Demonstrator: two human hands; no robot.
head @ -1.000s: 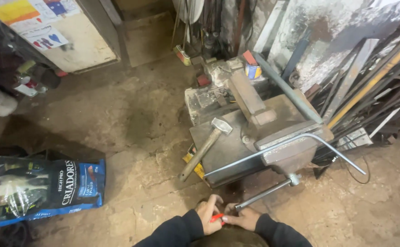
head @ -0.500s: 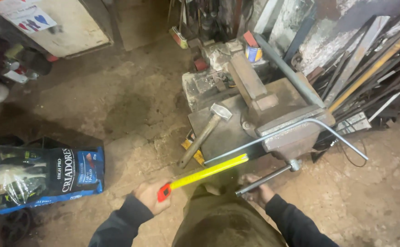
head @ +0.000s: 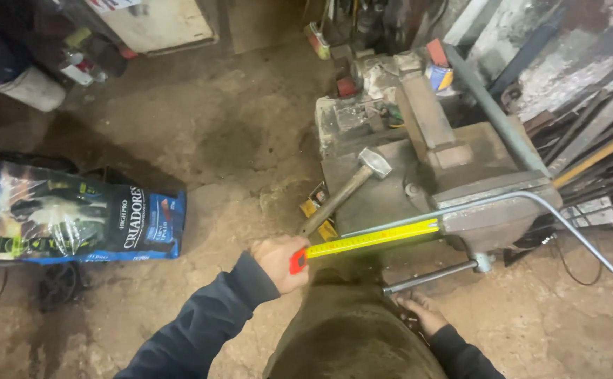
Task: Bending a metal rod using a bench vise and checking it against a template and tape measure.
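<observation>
My left hand (head: 276, 261) is clenched on one red tape case (head: 297, 260); its yellow blade (head: 373, 238) runs flat and straight along one thin, bent steel rod (head: 503, 203) clamped in one grey cast vise (head: 475, 189). My right hand (head: 422, 311) lies at the end of the vise's round handle bar (head: 429, 276); I cannot tell whether it grips. One wooden-handled hammer (head: 345, 191) leans beside the vise. One glossy bag (head: 75, 217) lies on the dirt floor (head: 236, 147).
</observation>
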